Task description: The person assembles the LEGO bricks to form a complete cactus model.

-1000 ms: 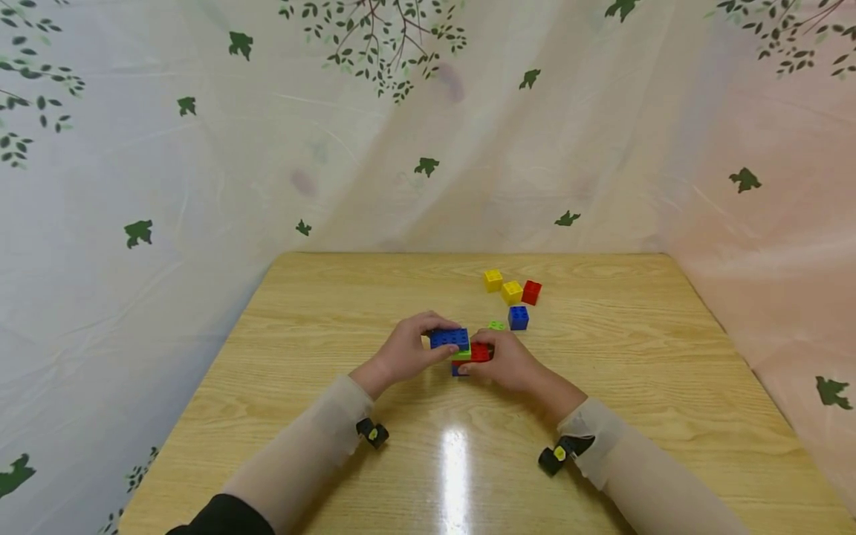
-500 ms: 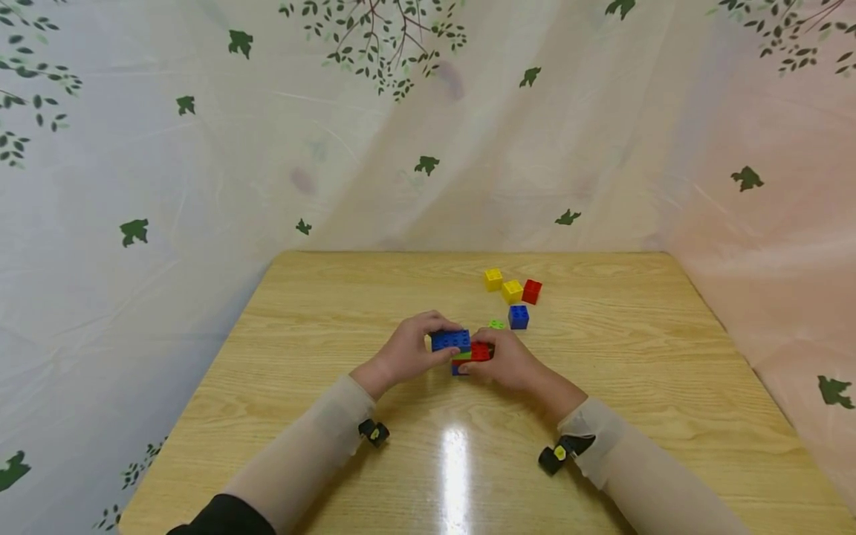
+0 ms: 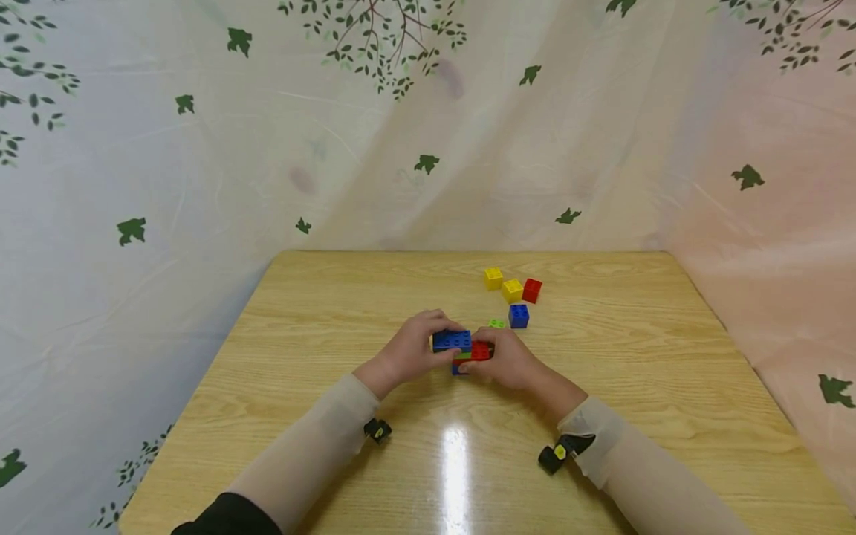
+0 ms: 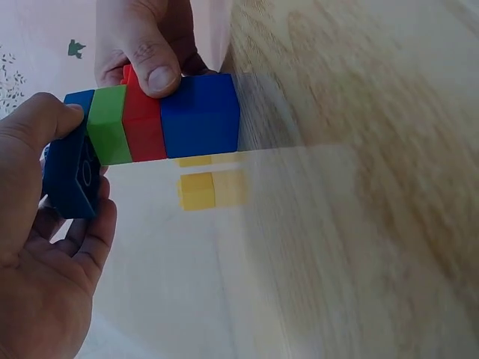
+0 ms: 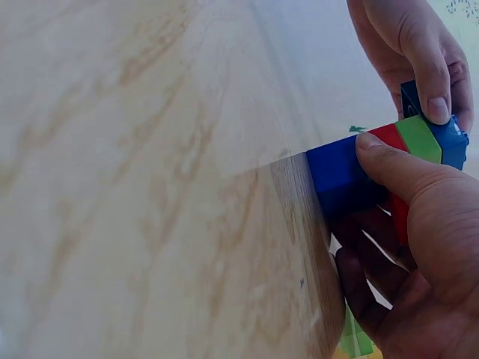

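No legible text or labels anywhere.

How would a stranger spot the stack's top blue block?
At the wooden table, the right hand holds a stack of blocks. The left hand pinches its top blue block which, unlike the blue bottom block, juts left past the green block beneath.

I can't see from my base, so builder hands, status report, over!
Left hand holds top blue brick against green brick. Right hand grips red brick, bottom blue brick. Loose blue brick beyond, not in the way.

Wood-grain table (image 3: 348, 297), block stack (image 4: 144, 127), two yellow blocks (image 3: 512, 290), red block (image 3: 532, 290), blue block (image 3: 519, 316), partly hidden green block (image 3: 496, 324)
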Demonstrator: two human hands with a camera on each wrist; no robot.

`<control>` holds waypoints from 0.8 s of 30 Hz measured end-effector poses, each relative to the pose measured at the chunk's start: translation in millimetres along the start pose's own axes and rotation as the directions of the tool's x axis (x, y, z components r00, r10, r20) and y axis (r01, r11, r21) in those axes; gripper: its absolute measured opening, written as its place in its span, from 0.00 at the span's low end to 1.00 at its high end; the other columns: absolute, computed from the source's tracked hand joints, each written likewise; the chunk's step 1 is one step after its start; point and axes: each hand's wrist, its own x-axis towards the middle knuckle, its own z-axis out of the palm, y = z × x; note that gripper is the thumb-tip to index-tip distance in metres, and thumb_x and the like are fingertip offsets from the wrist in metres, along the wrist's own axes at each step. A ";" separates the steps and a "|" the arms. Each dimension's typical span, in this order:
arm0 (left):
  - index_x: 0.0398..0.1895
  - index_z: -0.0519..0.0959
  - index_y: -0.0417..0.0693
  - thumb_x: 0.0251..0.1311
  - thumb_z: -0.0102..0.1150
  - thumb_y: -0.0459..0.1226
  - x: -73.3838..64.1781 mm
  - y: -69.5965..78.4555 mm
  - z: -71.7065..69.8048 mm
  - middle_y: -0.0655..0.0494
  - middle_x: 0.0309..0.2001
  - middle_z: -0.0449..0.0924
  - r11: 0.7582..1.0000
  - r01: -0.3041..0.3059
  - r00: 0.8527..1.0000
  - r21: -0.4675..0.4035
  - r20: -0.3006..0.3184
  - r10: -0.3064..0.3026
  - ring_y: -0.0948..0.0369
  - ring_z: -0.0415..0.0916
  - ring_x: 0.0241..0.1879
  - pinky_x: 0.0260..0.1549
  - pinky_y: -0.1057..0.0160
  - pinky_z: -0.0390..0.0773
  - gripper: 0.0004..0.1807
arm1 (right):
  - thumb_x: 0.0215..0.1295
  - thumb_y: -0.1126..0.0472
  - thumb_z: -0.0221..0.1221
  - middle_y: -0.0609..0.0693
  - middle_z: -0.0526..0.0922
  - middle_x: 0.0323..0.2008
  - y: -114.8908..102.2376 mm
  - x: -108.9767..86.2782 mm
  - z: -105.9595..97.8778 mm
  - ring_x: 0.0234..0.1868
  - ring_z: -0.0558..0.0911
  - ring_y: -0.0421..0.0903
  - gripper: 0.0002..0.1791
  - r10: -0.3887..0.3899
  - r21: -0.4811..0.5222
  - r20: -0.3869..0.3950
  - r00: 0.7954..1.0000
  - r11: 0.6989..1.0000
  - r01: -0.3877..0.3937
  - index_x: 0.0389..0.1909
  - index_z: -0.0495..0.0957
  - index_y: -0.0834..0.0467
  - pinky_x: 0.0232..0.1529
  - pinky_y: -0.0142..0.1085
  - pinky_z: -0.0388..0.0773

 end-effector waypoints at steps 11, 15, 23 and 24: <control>0.55 0.87 0.49 0.63 0.75 0.38 2.6 -3.0 0.9 0.59 0.44 0.82 0.999 0.026 1.000 -0.029 0.007 -0.026 0.64 0.77 0.41 0.42 0.66 0.82 0.17 | 0.60 0.45 0.76 0.44 0.83 0.41 -1.8 -1.0 -2.7 0.43 0.77 0.48 0.19 0.007 0.013 0.007 1.000 1.000 -0.007 0.49 0.85 0.45 0.40 0.39 0.76; 0.55 0.87 0.49 0.63 0.75 0.38 2.2 -4.1 1.9 0.59 0.45 0.82 0.997 0.048 0.999 -0.054 0.003 -0.048 0.64 0.77 0.41 0.42 0.66 0.82 0.18 | 0.60 0.45 0.76 0.43 0.83 0.42 -2.4 -1.0 -3.1 0.44 0.77 0.48 0.19 0.014 0.017 0.008 1.000 1.000 -0.014 0.50 0.85 0.45 0.43 0.41 0.76; 0.55 0.87 0.49 0.62 0.76 0.38 0.9 -3.5 2.2 0.60 0.44 0.82 0.995 0.067 0.998 -0.068 0.000 -0.067 0.63 0.77 0.40 0.41 0.66 0.82 0.18 | 0.60 0.46 0.76 0.43 0.83 0.43 -3.2 -1.2 -2.3 0.44 0.77 0.48 0.19 0.014 0.019 0.010 1.000 1.000 -0.015 0.50 0.86 0.45 0.43 0.40 0.76; 0.54 0.87 0.49 0.62 0.76 0.38 0.7 -3.5 2.2 0.60 0.44 0.82 0.996 0.068 0.998 -0.065 -0.001 -0.068 0.63 0.77 0.40 0.41 0.65 0.82 0.18 | 0.60 0.46 0.76 0.43 0.83 0.43 -3.4 -1.1 -2.1 0.44 0.77 0.48 0.19 0.013 0.021 0.010 1.000 1.000 -0.013 0.50 0.86 0.45 0.44 0.40 0.76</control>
